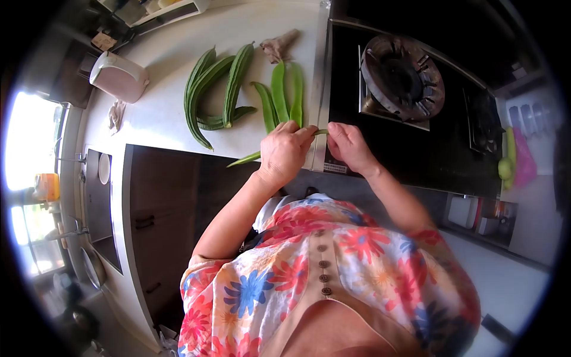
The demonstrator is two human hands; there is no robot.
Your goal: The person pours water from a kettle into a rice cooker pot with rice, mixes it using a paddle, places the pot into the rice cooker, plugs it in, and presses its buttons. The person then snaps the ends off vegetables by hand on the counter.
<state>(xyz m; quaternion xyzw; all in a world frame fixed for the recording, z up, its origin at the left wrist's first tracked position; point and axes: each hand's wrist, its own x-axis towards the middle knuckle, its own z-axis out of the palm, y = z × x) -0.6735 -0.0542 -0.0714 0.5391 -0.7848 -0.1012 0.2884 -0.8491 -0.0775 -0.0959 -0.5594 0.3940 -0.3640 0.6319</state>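
Observation:
My left hand [281, 153] is closed around a long flat green bean [245, 159]. One end of the bean sticks out to the left below the hand, and its thin tip shows between my two hands. My right hand [352, 149] pinches that tip between thumb and finger. Just beyond my left hand, several wide flat green beans [279, 89] lie on the white counter [160, 65]. Ridged luffa gourds [205, 83] rest to the left of these beans, some overlapping. The middle of the held bean is hidden by my fingers.
A gas stove [404, 77] with a round burner ring stands right of the counter. A crumpled brown cloth [279, 46] lies behind the beans. At the far left are a pinkish-white container [119, 77] and a small crumpled cloth [116, 116]. Green produce [507, 160] and a pink bag [524, 157] sit far right.

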